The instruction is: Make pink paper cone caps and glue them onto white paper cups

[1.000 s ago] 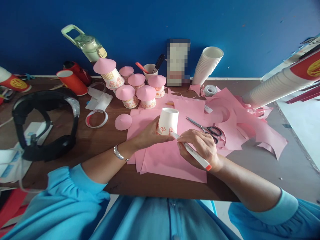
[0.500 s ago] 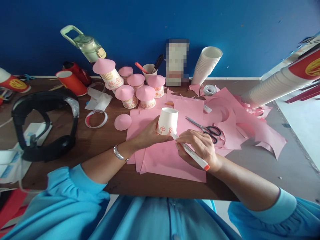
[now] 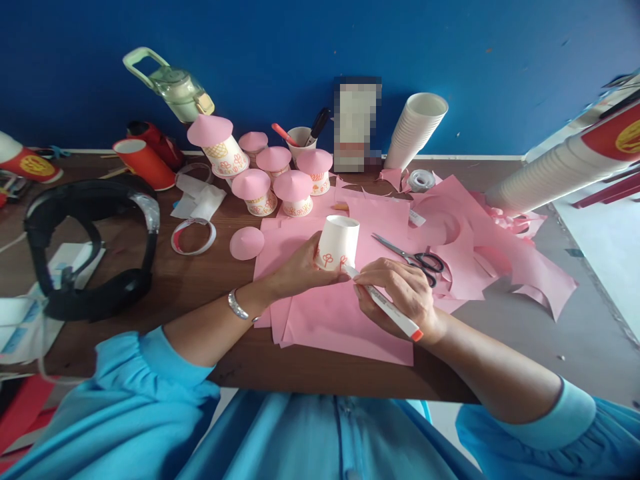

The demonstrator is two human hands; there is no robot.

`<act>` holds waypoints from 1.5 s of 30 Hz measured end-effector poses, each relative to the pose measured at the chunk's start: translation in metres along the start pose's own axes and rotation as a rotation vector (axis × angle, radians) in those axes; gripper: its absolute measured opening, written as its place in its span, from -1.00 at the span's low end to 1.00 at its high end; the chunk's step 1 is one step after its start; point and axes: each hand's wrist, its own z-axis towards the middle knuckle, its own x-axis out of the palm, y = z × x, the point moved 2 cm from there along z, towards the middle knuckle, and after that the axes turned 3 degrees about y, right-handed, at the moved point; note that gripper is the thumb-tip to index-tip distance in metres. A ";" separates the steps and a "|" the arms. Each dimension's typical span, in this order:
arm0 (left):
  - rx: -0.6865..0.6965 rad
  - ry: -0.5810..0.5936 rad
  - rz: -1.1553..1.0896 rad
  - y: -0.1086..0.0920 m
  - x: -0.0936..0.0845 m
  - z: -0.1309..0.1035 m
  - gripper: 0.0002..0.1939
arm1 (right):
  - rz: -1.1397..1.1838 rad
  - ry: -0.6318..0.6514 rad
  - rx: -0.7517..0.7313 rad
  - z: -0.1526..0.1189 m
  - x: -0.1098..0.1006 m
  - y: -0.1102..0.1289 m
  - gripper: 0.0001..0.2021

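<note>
A white paper cup (image 3: pixel 340 235) with orange-red flower drawings near its lower edge is held by my left hand (image 3: pixel 295 268), fingers around its left side and base. My right hand (image 3: pixel 397 293) grips a white marker (image 3: pixel 393 311) with an orange end; its tip meets the cup at the low flowers. Beneath both hands lie sheets of pink paper (image 3: pixel 345 327). Scissors with black handles (image 3: pixel 410 257) rest on the paper just beyond my right hand. Left of the cup sits a loose pink paper cone (image 3: pixel 247 243).
Several decorated cups with pink cone tops (image 3: pixel 293 193) stand behind. Farther back are a cup of pens (image 3: pixel 301 150), a tall stack of white cups (image 3: pixel 417 130) and a green bottle (image 3: pixel 177 93). A tape roll (image 3: pixel 194 237) and black headgear (image 3: pixel 93 253) lie left; pink scraps (image 3: pixel 480 233) spread right.
The cup and the marker have shifted very slightly to the right. A little more red line shows on the flower at the marker's tip. Both grips stay the same.
</note>
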 end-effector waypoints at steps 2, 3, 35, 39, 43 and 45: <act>-0.003 -0.004 0.013 -0.001 0.000 0.000 -0.48 | -0.001 -0.001 -0.004 0.000 0.000 0.000 -0.80; -0.007 -0.007 0.023 -0.002 0.000 0.000 -0.48 | -0.004 -0.001 -0.007 0.000 0.000 0.000 -0.80; -0.034 -0.035 0.099 -0.010 0.003 -0.001 -0.53 | 0.019 0.046 -0.006 -0.001 0.000 -0.001 -0.79; -0.010 -0.029 0.092 -0.010 0.003 -0.001 -0.56 | 0.021 0.049 -0.006 -0.001 0.000 -0.001 -0.78; -0.008 -0.016 0.055 -0.010 0.002 -0.001 -0.54 | 0.015 0.038 -0.002 0.000 -0.001 0.000 -0.78; -0.014 -0.022 0.039 -0.010 0.002 -0.001 -0.52 | 0.020 0.039 0.000 0.000 0.000 0.000 -0.78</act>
